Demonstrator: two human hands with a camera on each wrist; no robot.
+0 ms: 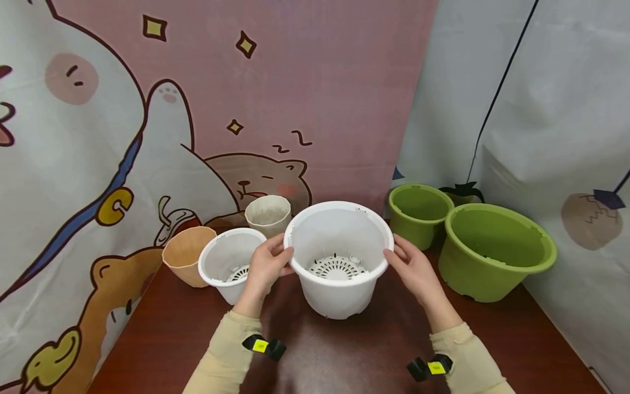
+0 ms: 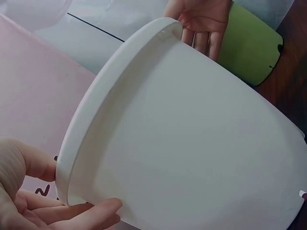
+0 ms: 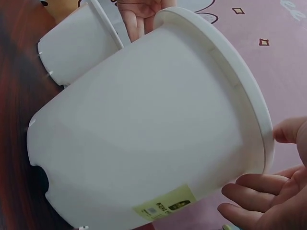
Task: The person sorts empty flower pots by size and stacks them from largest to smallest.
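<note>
Both hands hold a large white plastic flowerpot (image 1: 337, 298) by opposite sides of its rim. The left hand (image 1: 266, 264) has its thumb at the rim and its fingers under the lip, as the left wrist view shows. On the other side the right hand (image 1: 414, 271) pinches the rim the same way, thumb on the outer edge and fingers below. The pot stands upright, mouth tipped toward me, with a slotted drainage floor inside. A yellow-green label (image 3: 165, 205) is stuck to its wall in the right wrist view.
A smaller white pot (image 1: 221, 257), a peach pot (image 1: 188, 249) and a cream pot (image 1: 268, 210) stand at left. To the right are a small green pot (image 1: 418, 227) and a larger green one (image 1: 477, 273). Cartoon cloth hangs behind the dark red table (image 1: 339, 361).
</note>
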